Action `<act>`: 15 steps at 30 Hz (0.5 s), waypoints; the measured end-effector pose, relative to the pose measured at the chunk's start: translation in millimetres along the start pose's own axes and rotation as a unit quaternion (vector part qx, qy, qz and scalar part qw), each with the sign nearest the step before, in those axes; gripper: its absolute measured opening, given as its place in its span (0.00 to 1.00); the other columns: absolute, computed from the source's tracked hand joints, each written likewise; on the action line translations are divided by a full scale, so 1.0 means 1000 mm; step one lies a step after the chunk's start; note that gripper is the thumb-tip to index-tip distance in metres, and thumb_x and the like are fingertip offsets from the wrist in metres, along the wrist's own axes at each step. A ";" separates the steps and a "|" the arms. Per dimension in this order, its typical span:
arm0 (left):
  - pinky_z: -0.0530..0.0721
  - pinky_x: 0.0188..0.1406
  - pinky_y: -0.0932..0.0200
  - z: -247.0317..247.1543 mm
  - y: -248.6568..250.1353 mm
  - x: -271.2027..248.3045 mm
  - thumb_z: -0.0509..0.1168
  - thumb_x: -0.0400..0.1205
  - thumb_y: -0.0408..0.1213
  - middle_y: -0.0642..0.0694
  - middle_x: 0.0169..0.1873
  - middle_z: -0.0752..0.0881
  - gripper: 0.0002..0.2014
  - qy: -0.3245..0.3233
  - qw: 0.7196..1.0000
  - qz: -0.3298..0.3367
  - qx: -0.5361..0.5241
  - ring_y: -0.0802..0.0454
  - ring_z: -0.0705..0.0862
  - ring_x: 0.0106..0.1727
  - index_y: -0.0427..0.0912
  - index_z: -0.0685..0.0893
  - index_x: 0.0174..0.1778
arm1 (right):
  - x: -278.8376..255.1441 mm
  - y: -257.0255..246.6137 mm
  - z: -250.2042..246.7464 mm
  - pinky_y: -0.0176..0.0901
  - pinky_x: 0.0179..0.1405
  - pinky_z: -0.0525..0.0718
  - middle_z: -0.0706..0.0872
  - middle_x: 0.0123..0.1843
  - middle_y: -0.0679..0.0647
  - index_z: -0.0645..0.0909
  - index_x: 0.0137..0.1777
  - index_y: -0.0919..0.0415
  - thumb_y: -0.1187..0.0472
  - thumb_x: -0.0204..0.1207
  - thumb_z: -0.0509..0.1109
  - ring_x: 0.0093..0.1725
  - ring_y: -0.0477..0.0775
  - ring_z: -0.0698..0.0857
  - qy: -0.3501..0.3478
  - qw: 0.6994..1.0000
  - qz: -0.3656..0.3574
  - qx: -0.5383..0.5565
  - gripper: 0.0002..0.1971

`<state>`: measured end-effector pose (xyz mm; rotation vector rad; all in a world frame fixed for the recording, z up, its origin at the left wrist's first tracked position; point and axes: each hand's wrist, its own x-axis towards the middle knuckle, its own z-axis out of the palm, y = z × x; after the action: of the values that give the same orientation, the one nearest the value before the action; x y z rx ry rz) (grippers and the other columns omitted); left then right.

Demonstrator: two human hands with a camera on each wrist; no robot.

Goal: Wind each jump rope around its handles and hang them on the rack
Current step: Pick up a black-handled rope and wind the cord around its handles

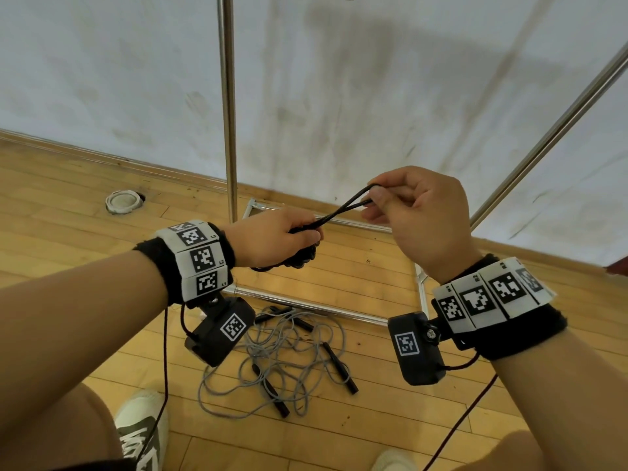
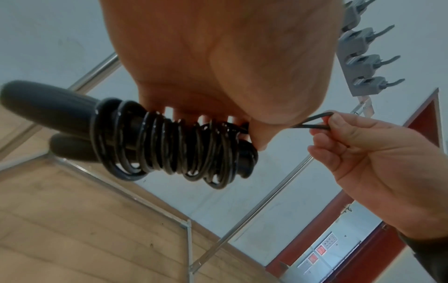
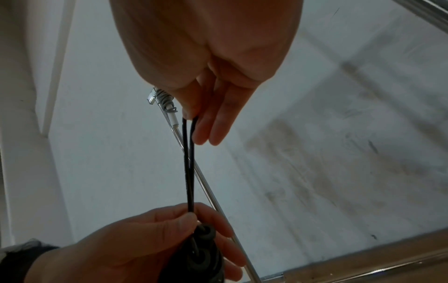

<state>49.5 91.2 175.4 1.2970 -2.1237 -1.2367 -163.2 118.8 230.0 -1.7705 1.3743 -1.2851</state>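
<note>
Small codes L1, L2 mark the left wristband (image 1: 200,258); R1, R2 the right wristband (image 1: 489,297)

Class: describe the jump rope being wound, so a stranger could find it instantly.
Start at the metal rack by the wall. In front of it, the left hand grips the black jump rope, coiled round its paired handles; the right hand pinches its last loop. The grey ropes lie tangled on the floor.
</note>
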 end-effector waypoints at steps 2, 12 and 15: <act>0.83 0.36 0.69 -0.001 -0.002 -0.002 0.61 0.88 0.44 0.55 0.42 0.89 0.08 -0.020 1.000 -0.010 -0.012 0.62 0.88 0.40 0.53 0.84 0.58 | -0.001 -0.001 0.002 0.34 0.36 0.88 0.91 0.33 0.45 0.85 0.46 0.53 0.70 0.78 0.72 0.34 0.46 0.91 -0.014 1.000 -0.004 0.004 0.09; 0.85 0.46 0.59 -0.003 0.030 -0.001 0.73 0.80 0.42 0.59 0.40 0.91 0.05 0.129 0.984 0.114 0.043 0.66 0.88 0.44 0.54 0.91 0.50 | -0.007 -0.004 0.005 0.41 0.44 0.90 0.91 0.38 0.48 0.84 0.47 0.50 0.69 0.80 0.70 0.38 0.45 0.91 -0.066 0.997 -0.036 -0.021 0.11; 0.89 0.47 0.51 -0.003 0.044 -0.001 0.72 0.81 0.40 0.55 0.35 0.92 0.05 0.165 0.978 0.110 0.057 0.58 0.90 0.40 0.50 0.93 0.48 | -0.007 -0.006 -0.006 0.47 0.46 0.90 0.90 0.38 0.49 0.82 0.47 0.46 0.67 0.81 0.69 0.38 0.45 0.90 -0.056 0.997 -0.033 -0.046 0.12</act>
<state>28.8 98.6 213.7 1.1801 -2.0503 -0.7598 -166.6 128.0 234.7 -1.9338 1.3409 -1.1529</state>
